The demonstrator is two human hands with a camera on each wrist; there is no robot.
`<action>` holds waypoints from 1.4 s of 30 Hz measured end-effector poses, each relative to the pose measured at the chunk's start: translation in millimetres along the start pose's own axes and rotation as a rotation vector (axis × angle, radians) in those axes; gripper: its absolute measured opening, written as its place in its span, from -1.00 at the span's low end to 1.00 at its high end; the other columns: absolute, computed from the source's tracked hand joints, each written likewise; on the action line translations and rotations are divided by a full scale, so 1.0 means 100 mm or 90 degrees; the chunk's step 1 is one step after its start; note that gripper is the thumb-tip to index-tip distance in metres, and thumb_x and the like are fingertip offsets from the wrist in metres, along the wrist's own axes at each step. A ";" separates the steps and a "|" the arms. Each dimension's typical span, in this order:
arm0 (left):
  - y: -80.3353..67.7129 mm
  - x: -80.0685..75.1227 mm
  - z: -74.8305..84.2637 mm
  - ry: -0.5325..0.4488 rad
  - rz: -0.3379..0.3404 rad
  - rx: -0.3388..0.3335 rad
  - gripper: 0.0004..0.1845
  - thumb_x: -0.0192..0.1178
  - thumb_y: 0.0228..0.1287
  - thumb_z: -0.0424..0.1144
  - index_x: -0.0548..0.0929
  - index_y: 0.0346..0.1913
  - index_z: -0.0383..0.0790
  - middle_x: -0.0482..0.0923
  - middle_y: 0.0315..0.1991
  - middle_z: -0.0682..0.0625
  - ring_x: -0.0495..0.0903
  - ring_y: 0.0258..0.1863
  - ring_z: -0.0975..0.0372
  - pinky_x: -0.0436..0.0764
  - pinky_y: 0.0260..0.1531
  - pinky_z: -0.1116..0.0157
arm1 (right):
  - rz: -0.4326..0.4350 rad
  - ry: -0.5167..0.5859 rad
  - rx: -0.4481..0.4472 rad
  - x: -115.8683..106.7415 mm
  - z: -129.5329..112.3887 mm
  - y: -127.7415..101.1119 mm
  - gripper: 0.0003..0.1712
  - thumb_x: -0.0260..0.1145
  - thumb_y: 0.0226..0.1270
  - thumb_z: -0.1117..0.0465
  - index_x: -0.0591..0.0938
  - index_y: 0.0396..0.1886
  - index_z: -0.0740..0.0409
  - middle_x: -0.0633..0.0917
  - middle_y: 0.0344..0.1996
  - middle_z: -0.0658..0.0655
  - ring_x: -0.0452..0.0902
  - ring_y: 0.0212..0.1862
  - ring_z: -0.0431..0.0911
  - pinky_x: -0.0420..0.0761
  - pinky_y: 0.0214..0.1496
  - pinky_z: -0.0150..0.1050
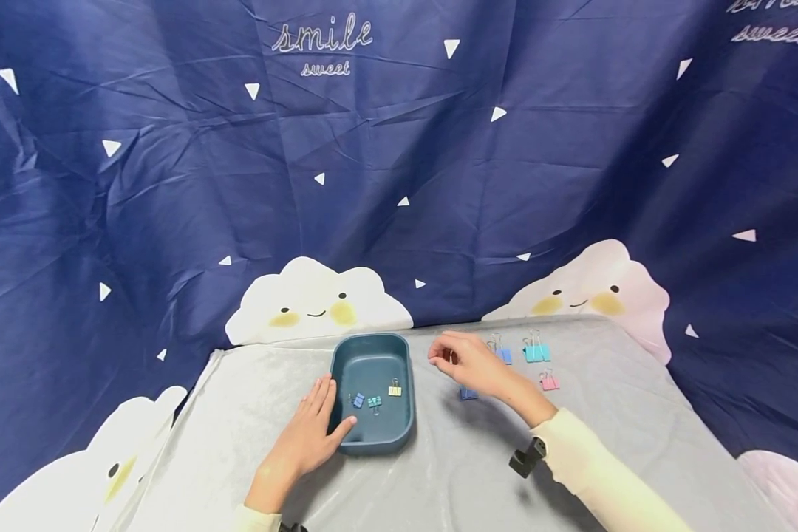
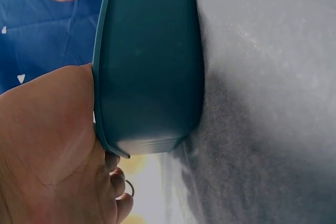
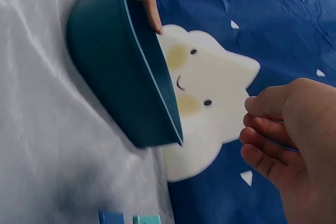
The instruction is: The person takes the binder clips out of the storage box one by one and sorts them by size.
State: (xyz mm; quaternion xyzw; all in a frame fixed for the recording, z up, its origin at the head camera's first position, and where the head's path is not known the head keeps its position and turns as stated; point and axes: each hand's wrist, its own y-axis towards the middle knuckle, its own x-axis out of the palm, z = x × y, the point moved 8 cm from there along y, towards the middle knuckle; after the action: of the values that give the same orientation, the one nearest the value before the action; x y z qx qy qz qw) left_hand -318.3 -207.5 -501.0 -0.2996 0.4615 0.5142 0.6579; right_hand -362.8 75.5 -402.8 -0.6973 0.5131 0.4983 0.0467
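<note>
Left hand (image 1: pixel 306 436) resting flat against near-left rim of teal tray (image 1: pixel 374 441), fingers straight, tray on grey cloth (image 1: pixel 239 421) holding three small clips, right hand (image 1: pixel 468 362) hovering just right of tray, fingers curled, contents cannot tell, loose clips (image 1: pixel 536 353) beside it.

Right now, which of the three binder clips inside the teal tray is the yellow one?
The yellow binder clip lies nearest the tray's right wall; the blue clip and teal clip lie left of it.
</note>
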 end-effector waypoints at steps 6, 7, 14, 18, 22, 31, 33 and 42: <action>0.00 0.01 -0.02 0.001 0.003 0.001 -0.07 0.12 0.60 0.19 0.12 0.68 -0.43 0.01 0.73 -0.30 -0.01 0.74 -0.16 0.16 0.64 -0.25 | -0.054 -0.002 -0.059 0.31 -0.19 0.19 -0.91 0.44 0.41 0.31 0.73 -0.28 0.02 0.68 -0.37 -0.10 0.55 -0.29 -0.28 0.63 -0.22 -0.39; 0.01 0.01 -0.02 -0.001 0.005 0.002 -0.07 0.13 0.59 0.18 0.13 0.67 -0.43 0.02 0.72 -0.30 -0.01 0.73 -0.17 0.16 0.64 -0.25 | -0.065 -0.004 -0.065 0.37 -0.22 0.22 -0.91 0.44 0.42 0.30 0.73 -0.27 0.02 0.68 -0.37 -0.11 0.55 -0.29 -0.28 0.63 -0.22 -0.39; 0.02 0.05 -0.05 0.004 0.043 0.031 -0.06 0.14 0.58 0.21 0.17 0.65 -0.47 0.08 0.70 -0.35 0.07 0.70 -0.22 0.23 0.58 -0.30 | -0.141 -0.028 -0.087 0.68 -0.38 0.41 -0.92 0.41 0.49 0.25 0.73 -0.24 -0.03 0.67 -0.32 -0.15 0.54 -0.28 -0.30 0.60 -0.20 -0.42; 0.01 0.04 -0.03 -0.004 0.032 0.028 -0.06 0.14 0.58 0.19 0.16 0.65 -0.48 0.06 0.70 -0.34 0.07 0.70 -0.24 0.21 0.58 -0.31 | -0.178 -0.049 -0.084 0.81 -0.44 0.50 -0.93 0.38 0.53 0.23 0.74 -0.20 -0.03 0.67 -0.25 -0.14 0.52 -0.26 -0.32 0.60 -0.18 -0.41; 0.02 0.04 -0.03 -0.002 0.006 0.005 -0.06 0.13 0.59 0.19 0.12 0.68 -0.43 -0.01 0.73 -0.29 -0.01 0.73 -0.17 0.16 0.64 -0.25 | -0.194 -0.067 -0.103 0.93 -0.51 0.62 -0.94 0.37 0.52 0.25 0.75 -0.19 0.02 0.68 -0.26 -0.10 0.53 -0.26 -0.29 0.60 -0.16 -0.40; 0.02 0.00 -0.02 0.007 -0.001 0.002 -0.07 0.10 0.61 0.20 0.12 0.68 -0.43 -0.01 0.73 -0.29 -0.02 0.74 -0.16 0.16 0.65 -0.23 | -0.264 -0.127 -0.101 1.24 -0.54 0.85 -0.93 0.37 0.53 0.23 0.77 -0.15 0.01 0.70 -0.25 -0.10 0.55 -0.24 -0.29 0.62 -0.12 -0.40; 0.02 -0.01 -0.01 0.007 0.000 0.004 -0.07 0.09 0.61 0.20 0.11 0.68 -0.43 -0.02 0.73 -0.29 -0.03 0.74 -0.16 0.15 0.65 -0.23 | -0.281 -0.138 -0.094 1.30 -0.53 0.88 -0.93 0.36 0.53 0.22 0.76 -0.15 -0.01 0.72 -0.24 -0.10 0.57 -0.23 -0.29 0.64 -0.10 -0.38; 0.02 0.02 -0.02 0.004 0.004 0.007 -0.09 0.14 0.60 0.15 0.14 0.67 -0.45 -0.01 0.73 -0.30 -0.02 0.73 -0.18 0.16 0.63 -0.27 | -0.358 -0.154 -0.059 1.59 -0.41 0.91 -0.82 0.40 0.50 0.23 0.78 0.02 0.07 0.79 -0.09 -0.05 0.71 -0.04 -0.23 0.71 0.10 -0.30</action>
State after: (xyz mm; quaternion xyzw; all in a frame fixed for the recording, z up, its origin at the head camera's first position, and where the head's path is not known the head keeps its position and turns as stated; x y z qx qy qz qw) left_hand -320.7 -207.5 -503.0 -0.2958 0.4673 0.5127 0.6567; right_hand -409.5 -97.6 -459.8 -0.7491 0.2676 0.5679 0.2115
